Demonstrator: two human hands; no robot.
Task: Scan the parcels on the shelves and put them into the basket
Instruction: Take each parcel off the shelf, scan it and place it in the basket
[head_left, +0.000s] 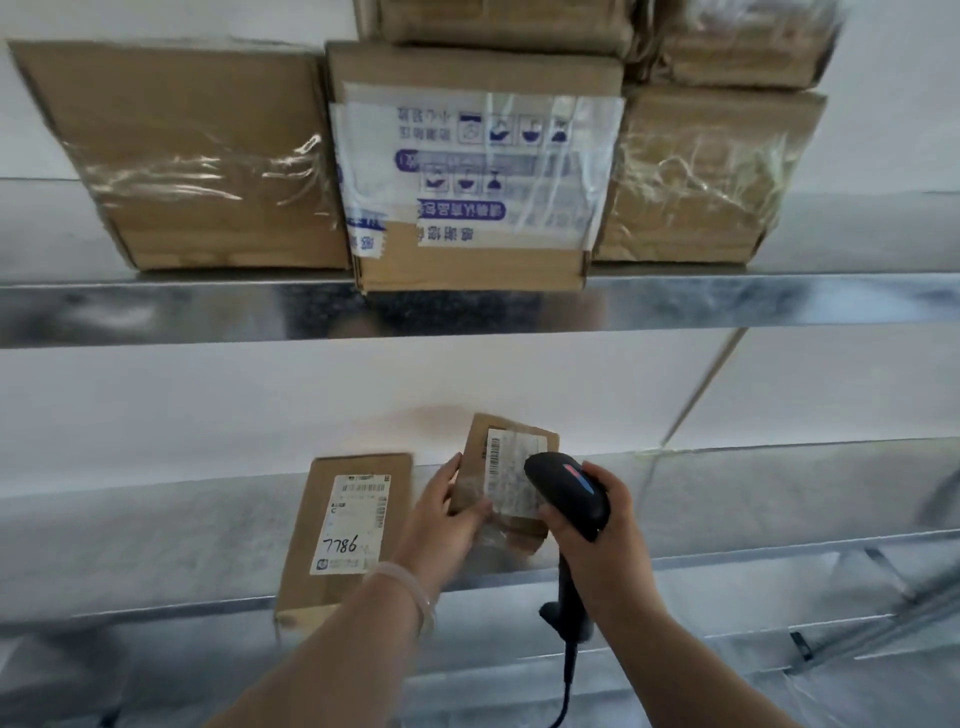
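Observation:
My left hand grips a small brown parcel by its left edge and holds it tilted above the lower metal shelf, its white barcode label facing me. My right hand holds a black handheld scanner by its handle, the head pointed at that label and covering its right part. To the left, a second brown parcel lies flat on the shelf, its white label marked "7786" by hand. No basket is in view.
The upper metal shelf carries three larger cardboard boxes side by side: a taped one, one with blue-printed tape and another, with more boxes stacked on top. The scanner's cable hangs down. A white wall stands behind.

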